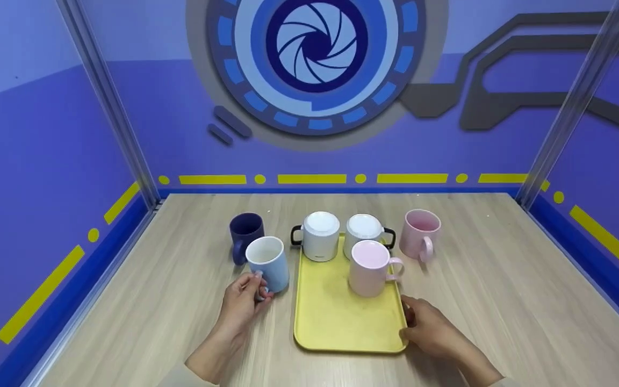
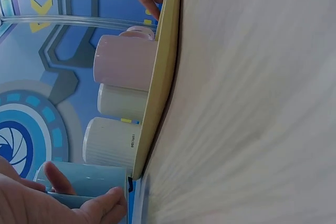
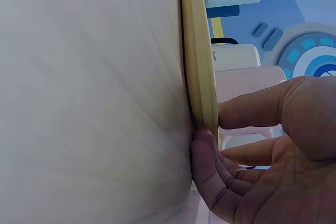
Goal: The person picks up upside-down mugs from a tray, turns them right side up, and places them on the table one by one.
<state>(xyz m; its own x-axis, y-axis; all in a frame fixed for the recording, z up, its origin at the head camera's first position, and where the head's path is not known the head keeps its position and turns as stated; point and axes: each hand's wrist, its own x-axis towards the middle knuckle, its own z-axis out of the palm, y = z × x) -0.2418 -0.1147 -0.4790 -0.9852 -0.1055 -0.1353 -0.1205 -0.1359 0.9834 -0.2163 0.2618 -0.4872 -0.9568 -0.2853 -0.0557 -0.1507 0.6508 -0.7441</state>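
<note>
My left hand (image 1: pixel 239 306) holds the light blue mug (image 1: pixel 274 271) by its handle, left of the yellow tray (image 1: pixel 336 322). That mug is upright, its open mouth facing up. My right hand (image 1: pixel 432 329) pinches the tray's right rim near the front corner; in the right wrist view the thumb and fingers lie on either side of the rim (image 3: pixel 202 66). On the tray, a light pink mug (image 1: pixel 367 277) stands upside down, handle to the right. Behind it are two upside-down white mugs, the left one (image 1: pixel 320 242) and the right one (image 1: pixel 363 231), both with black handles.
Behind the light blue mug stands an upright navy mug (image 1: pixel 246 228). A darker pink mug (image 1: pixel 419 236) is upright to the right of the tray's back end. Blue printed walls (image 1: pixel 309 161) enclose the wooden table (image 1: pixel 143 301) at the back and sides.
</note>
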